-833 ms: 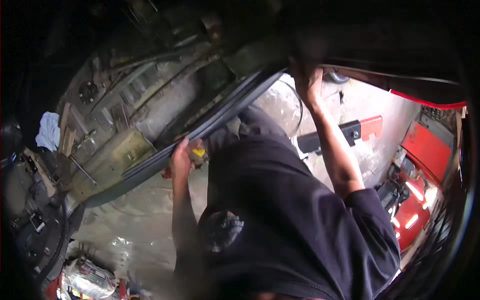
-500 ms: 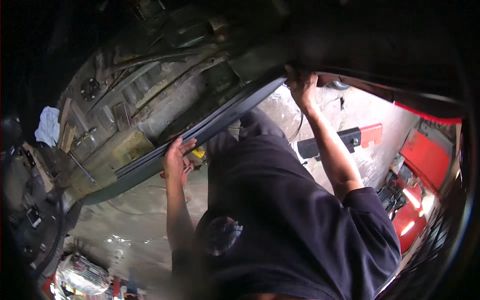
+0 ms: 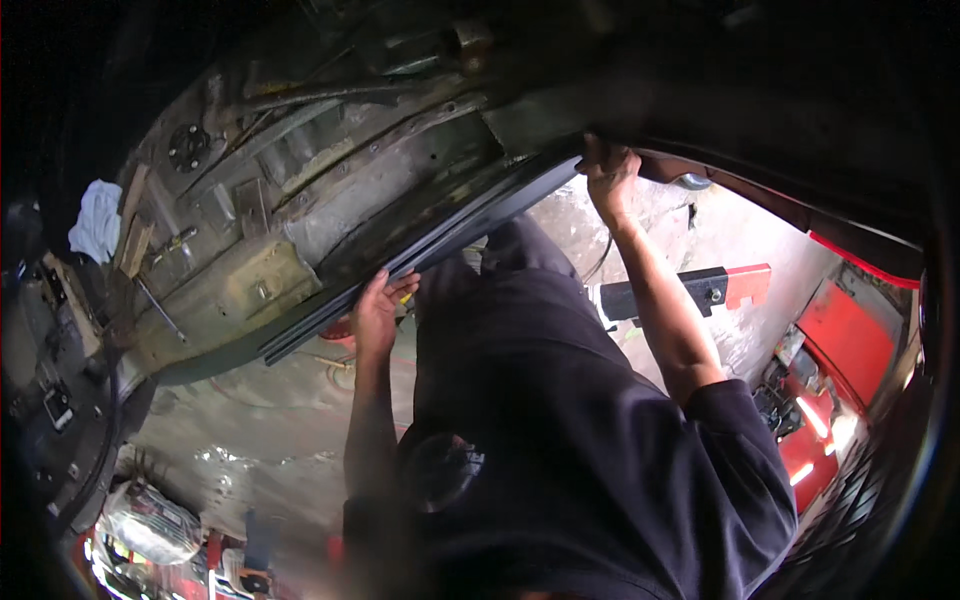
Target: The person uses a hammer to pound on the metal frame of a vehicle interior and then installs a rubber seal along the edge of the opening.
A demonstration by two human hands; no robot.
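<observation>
Strip [image 3: 470, 230]: long, dark, ribbed, slanting across the middle, low end about 8 o'clock, top end about 1. Runs alongside the bodywork [image 3: 350, 190], bare stained metal at 10-11; can't tell if seated.

Left grip [image 3: 376, 318]: mid-strip, just left of centre. Half open, fingers spread with tips at the strip, not wrapped round.

Right grip [image 3: 612, 185]: 1 o'clock, at strip's top end. Fingers bent, tips lost in shadow, can't tell if clamped.

Farther out: white rag [image 3: 97, 222] and wood piece [image 3: 135, 250] at 10, thin rod [image 3: 160, 310] at 9, black-and-red bar [image 3: 745, 285] at 3 behind right forearm, wrapped bundle [image 3: 150, 522] at 8.
</observation>
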